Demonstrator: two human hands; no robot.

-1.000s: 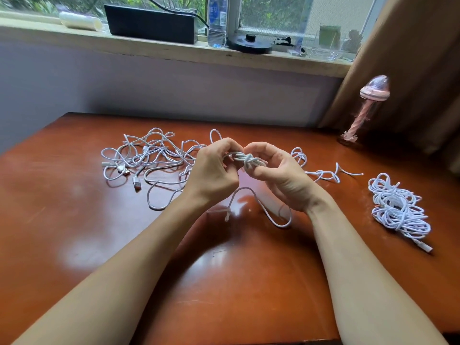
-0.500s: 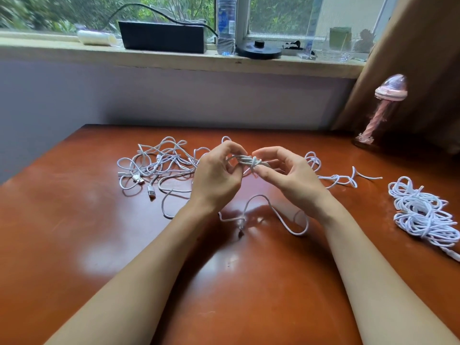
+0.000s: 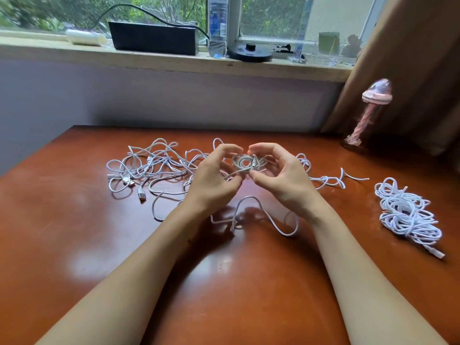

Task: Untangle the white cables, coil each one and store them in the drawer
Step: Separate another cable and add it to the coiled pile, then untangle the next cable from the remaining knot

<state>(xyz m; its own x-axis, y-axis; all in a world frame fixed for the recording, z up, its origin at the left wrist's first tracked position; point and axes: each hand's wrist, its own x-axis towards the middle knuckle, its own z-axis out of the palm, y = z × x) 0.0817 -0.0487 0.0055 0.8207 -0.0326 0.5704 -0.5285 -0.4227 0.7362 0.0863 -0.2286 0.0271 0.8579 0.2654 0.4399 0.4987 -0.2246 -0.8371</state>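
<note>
One small coil [image 3: 245, 164] of white cable is held above the surface [image 3: 74, 232], between two hands. It is pinched at its lower edge by the thumb and curled fingers [image 3: 258, 176] of the right hand [image 3: 281, 175]. The other fingers of that hand are arched over its top. The strand leaving the coil's left side is pinched by the curled fingers [image 3: 232, 180] of the left hand [image 3: 214, 178]. One loose tail [image 3: 261, 215] lies in waves on the surface below the hands.

One tangle [image 3: 154, 168] of white cables is spread on the surface behind and to the left of the left hand; the number of cables in it cannot be counted. One knotted stretch [image 3: 331, 180] runs out to the right behind the right hand. One coiled bundle [image 3: 408, 212] lies well apart at the right edge.

One pink-capped bottle [image 3: 366, 113] stands at the far right corner, beside a brown curtain [image 3: 410, 58]. On the windowsill [image 3: 49, 49], one black box [image 3: 153, 41] and one water bottle [image 3: 218, 26] are seen.
</note>
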